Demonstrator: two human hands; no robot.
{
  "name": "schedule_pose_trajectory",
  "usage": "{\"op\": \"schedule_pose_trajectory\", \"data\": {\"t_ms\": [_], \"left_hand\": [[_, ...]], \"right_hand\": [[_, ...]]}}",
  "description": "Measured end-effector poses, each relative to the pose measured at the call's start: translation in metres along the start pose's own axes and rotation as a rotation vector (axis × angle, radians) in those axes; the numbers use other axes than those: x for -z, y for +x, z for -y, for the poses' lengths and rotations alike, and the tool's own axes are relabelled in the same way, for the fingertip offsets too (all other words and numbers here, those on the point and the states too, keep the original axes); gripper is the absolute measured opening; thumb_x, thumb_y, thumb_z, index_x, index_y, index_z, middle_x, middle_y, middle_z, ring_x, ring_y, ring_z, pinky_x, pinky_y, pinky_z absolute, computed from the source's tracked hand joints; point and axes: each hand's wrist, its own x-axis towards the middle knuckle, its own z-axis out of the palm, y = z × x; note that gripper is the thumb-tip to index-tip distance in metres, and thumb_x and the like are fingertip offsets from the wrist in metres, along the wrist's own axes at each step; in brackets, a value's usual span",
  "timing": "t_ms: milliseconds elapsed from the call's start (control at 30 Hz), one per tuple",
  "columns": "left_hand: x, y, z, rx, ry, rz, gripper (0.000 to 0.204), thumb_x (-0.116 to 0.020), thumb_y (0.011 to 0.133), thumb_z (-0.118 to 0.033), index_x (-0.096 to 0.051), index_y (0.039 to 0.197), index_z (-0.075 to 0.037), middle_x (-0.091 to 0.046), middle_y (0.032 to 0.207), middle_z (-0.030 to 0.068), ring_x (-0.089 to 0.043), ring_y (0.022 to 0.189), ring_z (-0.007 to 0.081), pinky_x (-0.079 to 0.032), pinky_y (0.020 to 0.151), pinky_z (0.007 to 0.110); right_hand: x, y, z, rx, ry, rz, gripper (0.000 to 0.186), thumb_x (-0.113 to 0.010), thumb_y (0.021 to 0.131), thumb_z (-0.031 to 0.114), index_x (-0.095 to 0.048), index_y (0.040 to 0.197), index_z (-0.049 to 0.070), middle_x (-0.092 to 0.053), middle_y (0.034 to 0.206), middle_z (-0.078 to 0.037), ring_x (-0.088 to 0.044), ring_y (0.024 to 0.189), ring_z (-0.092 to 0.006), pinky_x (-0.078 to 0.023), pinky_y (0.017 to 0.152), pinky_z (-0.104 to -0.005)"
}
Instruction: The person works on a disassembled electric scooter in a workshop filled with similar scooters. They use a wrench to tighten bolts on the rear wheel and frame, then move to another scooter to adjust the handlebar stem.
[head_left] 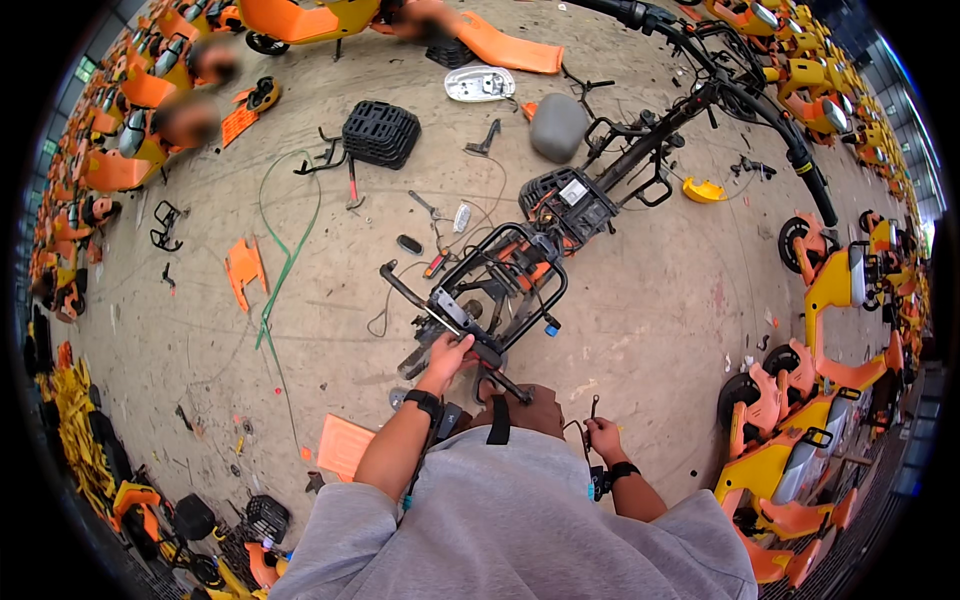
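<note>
Fingers of my left hand are bent, thumb on the rear end of this stripped black scooter frame, which is right in front of me with its handlebar pointing away to the right. Guessing that hand's there to steady it, and the grey seat and black basket probably sit off it for elbow room. Can't tell how tight the left grip is, some fingers are hidden. Right hand is closed narrow around a dark tool, off to the side, apart from the frame.
</note>
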Motion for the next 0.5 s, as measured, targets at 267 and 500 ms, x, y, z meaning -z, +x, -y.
{"op": "schedule_pose_trajectory", "data": {"t_ms": [267, 500], "left_hand": [[0.007, -0.003, -0.007, 0.046, 0.016, 0.083, 0.019, -0.049, 0.089, -0.014, -0.05, 0.107, -0.007, -0.064, 0.094, 0.009, -0.062, 0.079, 0.0186, -0.049, 0.072, 0.033], [0.012, -0.005, -0.005, 0.01, -0.054, 0.134, 0.021, -0.047, 0.09, -0.009, -0.048, 0.11, -0.004, -0.061, 0.097, 0.0114, -0.062, 0.089, 0.0245, -0.049, 0.076, 0.036]], "right_hand": [[-0.002, 0.0, 0.005, 0.002, -0.008, -0.007, 0.021, -0.054, 0.088, 0.018, -0.063, 0.09, -0.001, -0.059, 0.061, -0.007, -0.055, 0.05, -0.0133, -0.045, 0.047, -0.0276], [-0.003, 0.001, 0.006, -0.004, 0.017, -0.004, 0.021, -0.054, 0.088, 0.017, -0.063, 0.09, -0.001, -0.059, 0.061, -0.007, -0.055, 0.051, -0.0131, -0.045, 0.047, -0.0275]]}}
